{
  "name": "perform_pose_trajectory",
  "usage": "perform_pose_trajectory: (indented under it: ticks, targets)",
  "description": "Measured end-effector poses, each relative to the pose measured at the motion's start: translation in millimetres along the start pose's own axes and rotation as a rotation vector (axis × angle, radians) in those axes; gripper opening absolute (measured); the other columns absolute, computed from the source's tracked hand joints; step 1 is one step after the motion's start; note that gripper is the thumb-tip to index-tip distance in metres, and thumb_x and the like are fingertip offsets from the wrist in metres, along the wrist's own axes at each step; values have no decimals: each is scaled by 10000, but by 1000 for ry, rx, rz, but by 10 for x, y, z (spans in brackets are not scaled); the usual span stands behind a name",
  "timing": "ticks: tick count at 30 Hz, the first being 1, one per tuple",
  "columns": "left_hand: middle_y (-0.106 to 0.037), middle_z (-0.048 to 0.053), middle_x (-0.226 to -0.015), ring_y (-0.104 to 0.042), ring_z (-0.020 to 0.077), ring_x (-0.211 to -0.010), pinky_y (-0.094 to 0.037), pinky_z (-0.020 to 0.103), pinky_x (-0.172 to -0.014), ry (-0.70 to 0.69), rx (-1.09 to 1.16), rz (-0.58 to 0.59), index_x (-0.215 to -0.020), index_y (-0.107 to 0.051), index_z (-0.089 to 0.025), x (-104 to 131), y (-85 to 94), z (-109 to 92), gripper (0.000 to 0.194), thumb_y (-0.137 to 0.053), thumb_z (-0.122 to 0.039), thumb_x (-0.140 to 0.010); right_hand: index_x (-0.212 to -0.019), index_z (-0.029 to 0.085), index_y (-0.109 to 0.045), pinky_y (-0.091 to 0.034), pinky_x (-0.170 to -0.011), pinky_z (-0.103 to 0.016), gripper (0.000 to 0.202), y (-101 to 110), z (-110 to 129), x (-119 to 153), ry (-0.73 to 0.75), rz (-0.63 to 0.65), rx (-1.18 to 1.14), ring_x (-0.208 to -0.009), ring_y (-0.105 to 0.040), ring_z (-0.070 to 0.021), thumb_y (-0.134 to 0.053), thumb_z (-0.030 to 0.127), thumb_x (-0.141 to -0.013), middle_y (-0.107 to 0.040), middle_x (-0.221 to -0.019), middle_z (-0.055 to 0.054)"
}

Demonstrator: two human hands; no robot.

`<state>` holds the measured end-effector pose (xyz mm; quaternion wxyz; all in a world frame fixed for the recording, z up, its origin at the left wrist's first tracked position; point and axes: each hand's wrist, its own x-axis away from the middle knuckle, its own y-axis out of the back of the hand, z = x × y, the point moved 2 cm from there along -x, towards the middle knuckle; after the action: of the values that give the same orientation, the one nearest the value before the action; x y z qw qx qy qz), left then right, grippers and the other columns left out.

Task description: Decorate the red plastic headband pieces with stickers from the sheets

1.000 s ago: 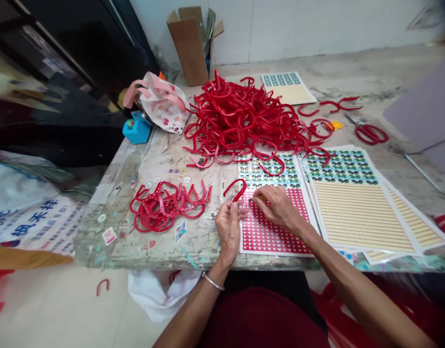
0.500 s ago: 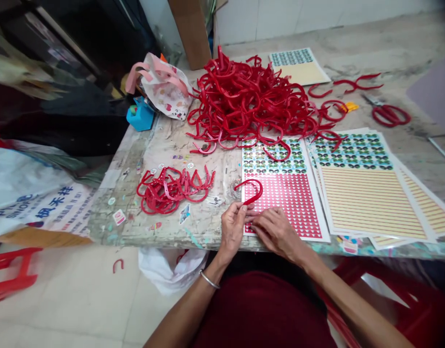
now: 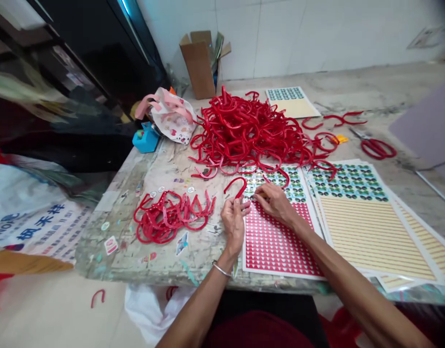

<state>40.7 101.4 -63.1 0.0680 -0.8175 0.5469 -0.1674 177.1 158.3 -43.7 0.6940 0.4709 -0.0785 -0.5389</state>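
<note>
My left hand (image 3: 233,220) pinches one end of a red curved strip (image 3: 240,185), shaped like a hook, its bend pointing up and away from me. To the right of it, my right hand (image 3: 275,204) is closed, with its fingertips over the upper left part of a sticker sheet (image 3: 276,246). That sheet has blue-green shapes at the top and small white marks on red below. What the right fingers pinch, if anything, is too small to make out. A large heap of red curved strips (image 3: 251,130) lies beyond both hands. A smaller pile of strips (image 3: 168,220) is at the left.
More sticker sheets (image 3: 367,232) overlap at the right, and another sheet (image 3: 293,104) lies behind the heap. Scissors (image 3: 377,147) with red handles rest at the far right. A blue tape dispenser (image 3: 145,139), a patterned bag (image 3: 173,118) and a cardboard box (image 3: 199,70) stand at the back left.
My right hand has moved up the sheet, from the red part to its border with the blue-green shapes. My left hand still holds the strip. The view has tilted upward.
</note>
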Motion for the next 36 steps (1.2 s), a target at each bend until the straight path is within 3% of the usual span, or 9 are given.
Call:
perform_pose_trajectory:
  ticks: [4, 19, 25, 36]
  targets:
    - [-619, 83, -978, -679, 154, -732, -556, 250, -613, 32, -96, 19, -883, -508, -154, -76, -22, 44, 227, -495, -379, -850, -840, 193, -562, -369, -763, -358, 55, -73, -28, -49, 79, 99, 23, -798, -546, -202, -511, 209, -856, -622, -814, -51]
    - [-613, -16, -653, -658, 125, -600, -558, 253, -599, -16, -265, 26, -812, -525, -183, -91, -35, 46, 175, -476, -344, -859, -830, 192, -548, -358, -768, -346, 58, -135, -54, -110, 191, 200, 24, -798, -510, -194, -502, 209, -861, -579, -798, -46]
    - [-611, -15, -666, -663, 127, -612, -557, 243, -595, -17, -259, 31, -812, -521, -185, -87, -38, 37, 167, -475, -338, -860, -802, 190, -535, -348, -781, -355, 61, -142, -78, -103, 163, 127, 31, -786, -495, -192, -513, 217, -852, -575, -792, -47]
    - [-616, -16, -647, -676, 140, -624, -550, 234, -584, -27, -260, 25, -810, -520, -191, -78, -51, 41, 169, -472, -345, -863, -782, 199, -530, -339, -782, -361, 98, -128, -82, -87, 157, 124, 73, -777, -494, -191, -489, 231, -865, -566, -777, -36]
